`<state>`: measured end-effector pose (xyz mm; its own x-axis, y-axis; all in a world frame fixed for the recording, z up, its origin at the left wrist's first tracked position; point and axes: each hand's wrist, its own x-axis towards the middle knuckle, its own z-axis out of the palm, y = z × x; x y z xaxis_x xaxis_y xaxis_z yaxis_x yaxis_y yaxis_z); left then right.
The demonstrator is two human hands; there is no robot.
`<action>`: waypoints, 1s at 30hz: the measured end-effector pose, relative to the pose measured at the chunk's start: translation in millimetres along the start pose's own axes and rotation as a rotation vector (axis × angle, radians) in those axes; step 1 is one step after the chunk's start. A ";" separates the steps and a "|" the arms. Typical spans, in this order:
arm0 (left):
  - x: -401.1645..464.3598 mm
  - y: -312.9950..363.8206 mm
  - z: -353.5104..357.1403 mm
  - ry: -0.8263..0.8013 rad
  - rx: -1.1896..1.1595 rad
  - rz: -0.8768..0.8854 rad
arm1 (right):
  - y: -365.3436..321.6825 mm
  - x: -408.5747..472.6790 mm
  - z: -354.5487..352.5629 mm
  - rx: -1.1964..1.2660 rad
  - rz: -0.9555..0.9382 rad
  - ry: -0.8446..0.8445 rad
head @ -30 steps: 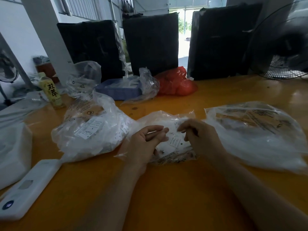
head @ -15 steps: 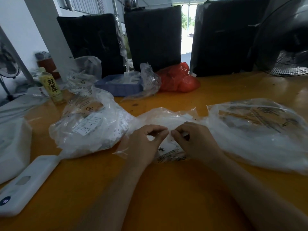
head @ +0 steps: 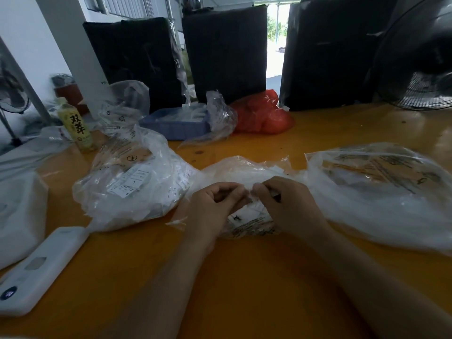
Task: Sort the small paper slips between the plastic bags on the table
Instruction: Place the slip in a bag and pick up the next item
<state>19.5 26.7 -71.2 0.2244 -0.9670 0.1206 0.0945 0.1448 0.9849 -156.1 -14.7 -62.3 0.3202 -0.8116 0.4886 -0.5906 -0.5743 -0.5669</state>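
- Glossy orange surface [head: 244, 289] fills the near view, with three dark wrapped blocks and a bright doorway behind it and a black fan [head: 420, 77] at the far right.
- Three clear plastic bags lie in a row across the surface: a bulging left clear bag [head: 132, 187] packed with white printed slips, a smaller crumpled middle clear bag [head: 244, 172] directly in front of the person, and a flatter right clear bag [head: 381, 192] with printed lettering on it.
- Left hand [head: 215, 206] and right hand [head: 286, 204] meet over the middle bag, fingertips almost touching; both have fingers curled in a pinch at the bag's film or a small slip, though which of the two I cannot tell.
- White paper slips [head: 247, 214] with black print show through the middle bag just below the hands, so the things to be sorted sit mostly there and in the left bag.
- Judging by the fill, the left bag has taken a good share, the right bag looks thin, and the middle bag holds more slips; the sorting seems under way but far from finished.
- Off to the left stand a yellow-labelled drink bottle [head: 75, 126] and a white oblong device [head: 41, 270]; a blue tray [head: 176, 126] and a red plastic bag [head: 261, 113] sit further back.
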 end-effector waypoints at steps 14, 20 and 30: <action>2.8 1.9 1.1 -0.012 -0.181 -0.114 | -3.4 -2.4 -10.8 0.301 -0.013 0.187; 2.2 3.1 1.1 -0.008 -0.172 -0.124 | -2.8 -2.3 -7.6 0.169 -0.050 0.242; 1.8 3.4 1.5 -0.030 -0.135 -0.122 | -2.8 -1.1 -7.7 0.084 -0.101 0.289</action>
<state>18.8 25.1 -67.4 0.1741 -0.9847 0.0070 0.2490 0.0510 0.9672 -160.4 -11.4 -56.1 0.1429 -0.6930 0.7067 -0.4999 -0.6667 -0.5528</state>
